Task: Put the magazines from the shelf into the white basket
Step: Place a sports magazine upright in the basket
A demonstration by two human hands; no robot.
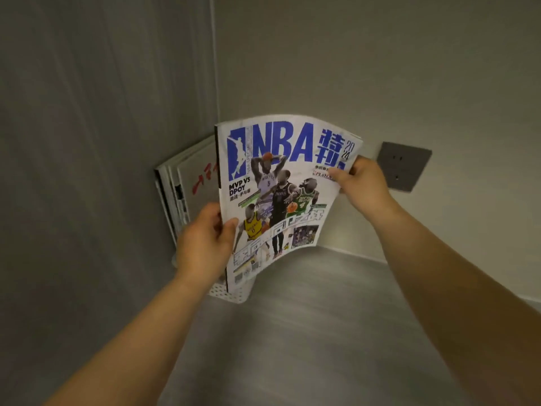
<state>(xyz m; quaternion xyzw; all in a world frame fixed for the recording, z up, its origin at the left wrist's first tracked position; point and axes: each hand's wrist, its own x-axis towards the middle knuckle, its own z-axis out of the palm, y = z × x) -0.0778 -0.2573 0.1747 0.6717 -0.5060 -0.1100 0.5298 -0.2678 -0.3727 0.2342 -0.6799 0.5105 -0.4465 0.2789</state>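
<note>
An NBA magazine (281,177) with a white cover and blue lettering is held upright in the air by both hands. My left hand (202,244) grips its left edge near the spine, thumb on the cover. My right hand (363,180) pinches its upper right edge. Below and behind it a corner of the white perforated basket (234,294) shows on the floor in the room's corner. Several other magazines (181,186) stand in the basket, leaning against the left wall. The held magazine hides most of the basket.
A grey wall panel rises on the left, a beige wall on the right with a dark grey socket plate (404,167). The grey floor (307,332) spreads out in front of the basket.
</note>
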